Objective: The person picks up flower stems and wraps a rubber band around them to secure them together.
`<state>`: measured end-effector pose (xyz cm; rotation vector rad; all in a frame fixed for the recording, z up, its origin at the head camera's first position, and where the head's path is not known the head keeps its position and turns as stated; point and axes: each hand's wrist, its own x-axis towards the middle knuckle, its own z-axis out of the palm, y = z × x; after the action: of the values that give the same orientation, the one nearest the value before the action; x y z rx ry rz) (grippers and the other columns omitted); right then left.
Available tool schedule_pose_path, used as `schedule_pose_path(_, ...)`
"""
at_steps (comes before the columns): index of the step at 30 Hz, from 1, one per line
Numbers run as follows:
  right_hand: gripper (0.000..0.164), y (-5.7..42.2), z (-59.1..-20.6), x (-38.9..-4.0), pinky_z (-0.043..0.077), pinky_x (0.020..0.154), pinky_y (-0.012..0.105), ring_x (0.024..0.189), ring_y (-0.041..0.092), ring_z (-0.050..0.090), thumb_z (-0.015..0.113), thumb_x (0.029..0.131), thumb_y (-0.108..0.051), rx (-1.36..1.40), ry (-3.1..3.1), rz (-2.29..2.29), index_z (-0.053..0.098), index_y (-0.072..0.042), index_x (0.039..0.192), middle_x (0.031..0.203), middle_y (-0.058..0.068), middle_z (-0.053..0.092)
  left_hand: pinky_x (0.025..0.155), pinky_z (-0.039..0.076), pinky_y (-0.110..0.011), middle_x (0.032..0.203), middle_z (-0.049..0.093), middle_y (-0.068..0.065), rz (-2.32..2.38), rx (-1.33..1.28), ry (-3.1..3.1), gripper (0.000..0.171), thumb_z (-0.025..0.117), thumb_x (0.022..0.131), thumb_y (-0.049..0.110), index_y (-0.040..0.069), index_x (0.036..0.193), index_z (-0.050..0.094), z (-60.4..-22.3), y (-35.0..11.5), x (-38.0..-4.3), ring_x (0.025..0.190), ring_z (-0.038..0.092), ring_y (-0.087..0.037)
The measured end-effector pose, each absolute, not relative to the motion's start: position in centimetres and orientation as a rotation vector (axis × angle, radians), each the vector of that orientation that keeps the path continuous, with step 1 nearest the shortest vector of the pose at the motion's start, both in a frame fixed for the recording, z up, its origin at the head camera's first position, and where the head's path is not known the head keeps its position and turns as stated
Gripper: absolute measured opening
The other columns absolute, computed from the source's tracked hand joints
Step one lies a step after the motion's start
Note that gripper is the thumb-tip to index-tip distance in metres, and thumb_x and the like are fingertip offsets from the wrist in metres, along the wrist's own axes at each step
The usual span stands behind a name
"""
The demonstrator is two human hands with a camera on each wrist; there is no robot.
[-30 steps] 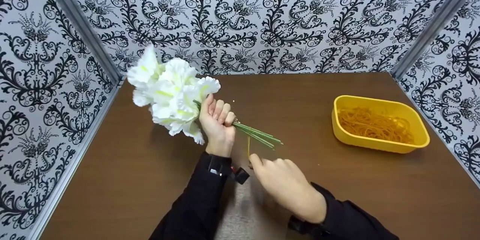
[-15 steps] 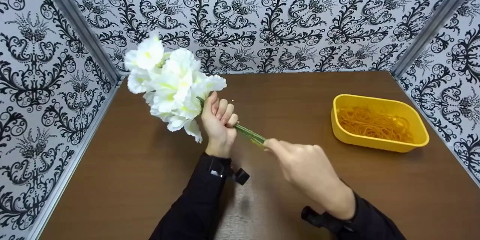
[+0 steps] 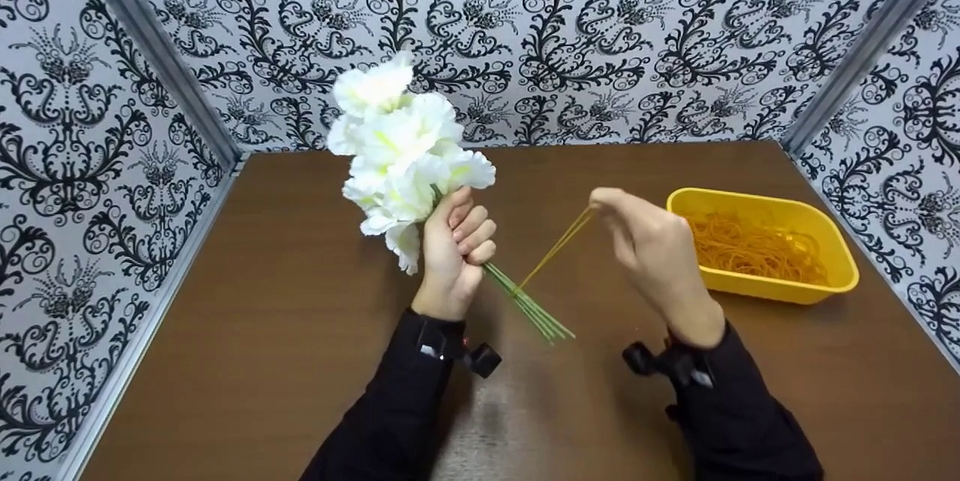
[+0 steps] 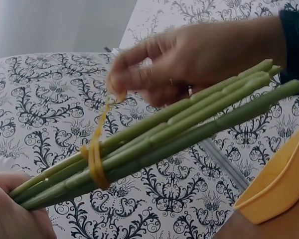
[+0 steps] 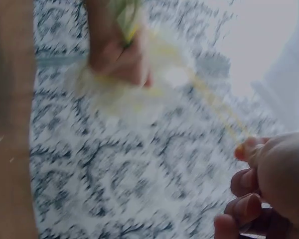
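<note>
My left hand (image 3: pixel 454 252) grips a bunch of white artificial flowers (image 3: pixel 405 147) by the green stems (image 3: pixel 534 311), just under the blooms. The stem ends stick out below the fist, slanting down to the right. Around the stems runs a yellow rubber band (image 4: pixel 95 162), looped more than once in the left wrist view. Its free loop is stretched up and right to my right hand (image 3: pixel 656 256), which pinches it between thumb and fingertips. In the right wrist view the flowers are blurred, while the pinched band end shows beside the right fingers (image 5: pixel 246 181).
A yellow tub (image 3: pixel 780 289) with a heap of rubber bands (image 3: pixel 750 248) stands at the right on the brown table (image 3: pixel 285 361), just behind the right hand. Patterned panels (image 3: pixel 480 38) enclose the table at the back and sides.
From beside the stem ends, the right hand has moved up and right, drawing the rubber band into a long stretched loop. The left hand and bouquet have shifted right, the flowers tilting more upright.
</note>
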<state>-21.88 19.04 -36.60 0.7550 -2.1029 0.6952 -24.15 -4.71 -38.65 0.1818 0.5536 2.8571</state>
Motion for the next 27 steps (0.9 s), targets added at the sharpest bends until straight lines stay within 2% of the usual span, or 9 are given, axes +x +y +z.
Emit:
schedule_pose_path(3,0.014,19.4,-37.8,-23.7,0.059,0.068,0.044,0.079,0.027,0.073,0.068,0.095,-0.004,0.723,-2.146,0.679,0.07,-0.009,0.107,0.099,0.008,0.076,0.035,0.013,-0.014,0.045,0.031,0.01,2.813,0.206,0.5,0.05,0.038,0.107,0.017,0.019,0.058,0.033,-38.6,-4.6,-24.1,0.038,0.022,-0.001)
schedule_pose_path(7,0.012,18.4,-40.3,-25.3,0.057,0.055,0.043,0.066,0.028,0.07,0.068,0.096,-0.008,0.75,-2.246,0.61,0.069,-0.013,0.107,0.097,0.005,0.076,0.035,0.013,-0.014,0.046,0.031,0.009,2.792,0.212,0.453,0.049,0.037,0.107,0.017,0.019,0.058,0.032,-38.7,-4.4,-23.9,0.039,0.019,-0.002)
schedule_pose_path(10,0.013,16.3,-42.4,-25.3,0.052,0.045,0.039,0.056,0.025,0.065,0.066,0.098,-0.012,0.827,-2.32,0.523,0.07,-0.017,0.11,0.09,0.002,0.076,0.035,0.013,-0.014,0.045,0.031,0.009,2.807,0.179,0.395,0.05,0.037,0.107,0.017,0.019,0.058,0.032,-38.7,-4.3,-23.9,0.039,0.018,-0.002)
schedule_pose_path(13,0.014,13.8,-44.3,-24.5,0.048,0.041,0.038,0.052,0.021,0.062,0.066,0.098,-0.016,0.909,-2.346,0.456,0.07,-0.02,0.111,0.078,0.0,0.072,0.035,0.013,-0.014,0.045,0.032,0.009,2.854,0.141,0.292,0.05,0.037,0.107,0.017,0.019,0.057,0.033,-38.6,-4.3,-23.8,0.04,0.017,-0.002)
schedule_pose_path(16,0.011,11.8,-45.3,-23.0,0.044,0.038,0.037,0.048,0.017,0.055,0.067,0.094,-0.012,0.974,-2.32,0.427,0.069,-0.017,0.103,0.066,0.0,0.062,0.035,0.011,-0.015,0.045,0.032,0.008,2.92,0.138,0.159,0.05,0.037,0.107,0.018,0.018,0.057,0.034,-38.6,-4.6,-23.7,0.041,0.015,-0.002)
schedule_pose_path(18,0.011,10.9,-45.7,-22.0,0.042,0.038,0.036,0.047,0.016,0.052,0.068,0.093,-0.012,1.003,-2.332,0.415,0.067,-0.016,0.104,0.063,0.0,0.057,0.036,0.011,-0.015,0.045,0.032,0.007,2.964,0.136,0.1,0.05,0.037,0.107,0.018,0.017,0.057,0.034,-38.5,-4.9,-23.7,0.042,0.015,-0.002)
schedule_pose_path(21,0.007,9.8,-46.1,-20.6,0.041,0.038,0.032,0.051,0.014,0.051,0.068,0.096,-0.017,1.05,-2.393,0.418,0.067,-0.015,0.103,0.07,0.0,0.06,0.036,0.01,-0.016,0.045,0.031,0.007,3.017,0.119,0.058,0.05,0.038,0.106,0.017,0.017,0.057,0.034,-38.4,-5.2,-23.7,0.042,0.014,-0.003)
schedule_pose_path(24,0.008,8.9,-46.1,-19.6,0.045,0.045,0.03,0.057,0.012,0.056,0.067,0.099,-0.02,1.151,-2.483,0.516,0.067,-0.012,0.101,0.076,-0.001,0.064,0.036,0.01,-0.015,0.045,0.03,0.007,3.059,0.094,0.066,0.05,0.038,0.106,0.017,0.017,0.057,0.033,-38.4,-5.4,-23.8,0.042,0.014,-0.002)
schedule_pose_path(27,0.011,8.4,-45.9,-18.8,0.044,0.044,0.029,0.054,0.011,0.054,0.066,0.1,-0.022,1.216,-2.512,0.547,0.063,-0.012,0.094,0.066,-0.003,0.057,0.036,0.01,-0.015,0.045,0.031,0.007,3.108,0.073,0.079,0.049,0.039,0.106,0.017,0.018,0.058,0.033,-38.4,-5.6,-23.9,0.042,0.015,-0.002)
